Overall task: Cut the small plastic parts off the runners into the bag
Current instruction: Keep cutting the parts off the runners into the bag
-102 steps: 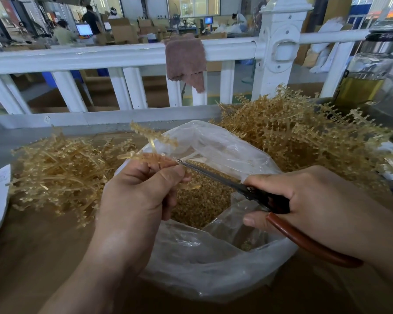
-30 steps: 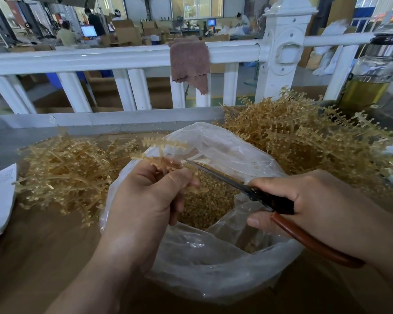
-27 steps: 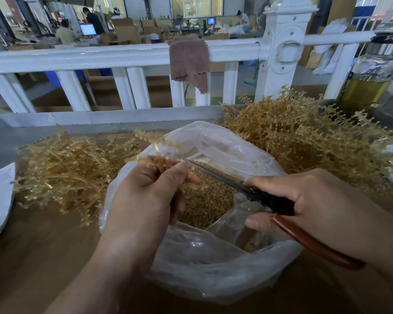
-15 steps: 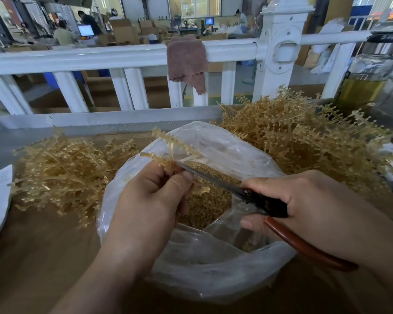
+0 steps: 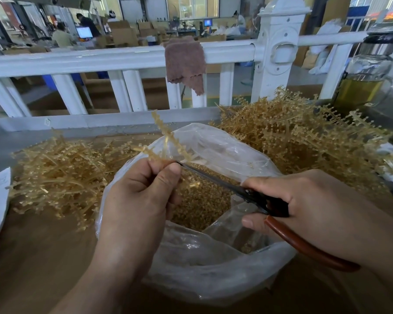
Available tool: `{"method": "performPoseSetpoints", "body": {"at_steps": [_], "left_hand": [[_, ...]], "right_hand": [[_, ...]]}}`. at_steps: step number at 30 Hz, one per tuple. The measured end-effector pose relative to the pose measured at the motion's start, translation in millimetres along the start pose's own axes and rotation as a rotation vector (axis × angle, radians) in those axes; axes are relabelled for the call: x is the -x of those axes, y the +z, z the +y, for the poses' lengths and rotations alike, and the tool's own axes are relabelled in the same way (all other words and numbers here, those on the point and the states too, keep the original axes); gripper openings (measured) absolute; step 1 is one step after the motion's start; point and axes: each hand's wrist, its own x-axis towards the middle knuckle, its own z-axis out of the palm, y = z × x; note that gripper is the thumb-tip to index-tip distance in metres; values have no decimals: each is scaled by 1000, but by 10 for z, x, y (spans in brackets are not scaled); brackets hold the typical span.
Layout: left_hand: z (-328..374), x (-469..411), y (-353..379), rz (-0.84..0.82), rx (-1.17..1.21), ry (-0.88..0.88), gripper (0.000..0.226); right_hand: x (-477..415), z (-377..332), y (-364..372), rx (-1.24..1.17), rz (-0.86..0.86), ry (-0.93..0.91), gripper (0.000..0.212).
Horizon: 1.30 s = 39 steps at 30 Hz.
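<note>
1. The left hand (image 5: 136, 200) has its fingers (image 5: 166, 175) curled tight, thumb and forefinger pinching the amber runner (image 5: 166, 137) by its stem; the right hand (image 5: 315, 207) wraps the scissors (image 5: 254, 196), whose blades look nearly closed, tips at the left thumb.
2. Within the last half second the runner has swung upright above the bag's far rim; probably a fresh row of parts is being offered to the blades.
3. Both hands work over the mouth of the bag (image 5: 213, 268); cut parts (image 5: 202, 205) lie inside; uncut runners (image 5: 293, 137) heap behind it, rightward.
</note>
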Motion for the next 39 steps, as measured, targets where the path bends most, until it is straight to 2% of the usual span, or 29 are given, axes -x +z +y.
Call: {"method": "performPoseSetpoints", "body": {"at_steps": [9, 14, 27, 33, 39], "left_hand": [[-85, -38, -13, -30, -30, 58, 25], [-101, -29, -1, -46, -81, 90, 28], [-56, -15, 12, -38, -75, 76, 34], [-57, -11, 34, 31, 5, 55, 24], [-59, -13, 30, 42, 15, 31, 24]], "right_hand": [[1, 6, 22, 23, 20, -1, 64], [0, -23, -1, 34, 16, -11, 47], [-14, -19, 24, 69, 74, -42, 56], [-7, -57, 9, 105, 62, -22, 35], [-7, -73, 6, 100, 62, -21, 34]]}}
